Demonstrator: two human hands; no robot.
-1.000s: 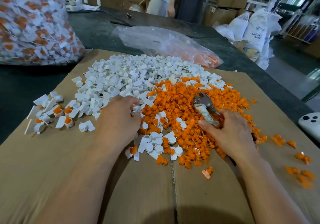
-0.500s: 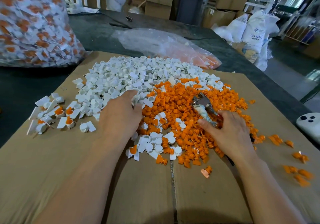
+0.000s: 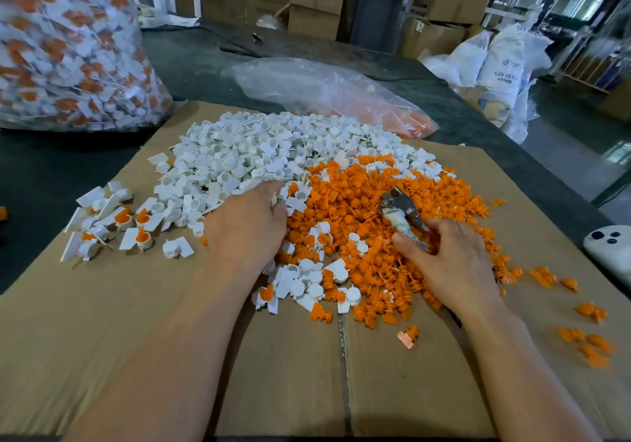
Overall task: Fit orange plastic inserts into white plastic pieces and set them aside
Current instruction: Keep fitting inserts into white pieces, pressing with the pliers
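Observation:
A heap of white plastic pieces (image 3: 259, 154) covers the far middle of a flattened cardboard sheet (image 3: 136, 322). An orange pile of inserts (image 3: 362, 209) lies to its right, mixed with a few white pieces. My left hand (image 3: 246, 226) rests palm down where the two piles meet, its fingertips curled on a white piece (image 3: 277, 199). My right hand (image 3: 444, 257) lies on the orange pile and grips a small metal tool with a wrapped handle (image 3: 401, 212). Assembled pieces with orange inserts (image 3: 126, 223) sit in a small group at the left.
A big clear bag of finished pieces (image 3: 68, 48) stands at the far left. A limp plastic bag with orange inserts (image 3: 341, 96) lies behind the heaps. A white device (image 3: 611, 250) sits at the right edge. Stray orange inserts (image 3: 587, 332) dot the cardboard's right side. Boxes and sacks stand beyond.
My left hand has slid a little farther up into the white pieces. My right hand with the tool has stayed in place. The person at the far back has walked off to the left.

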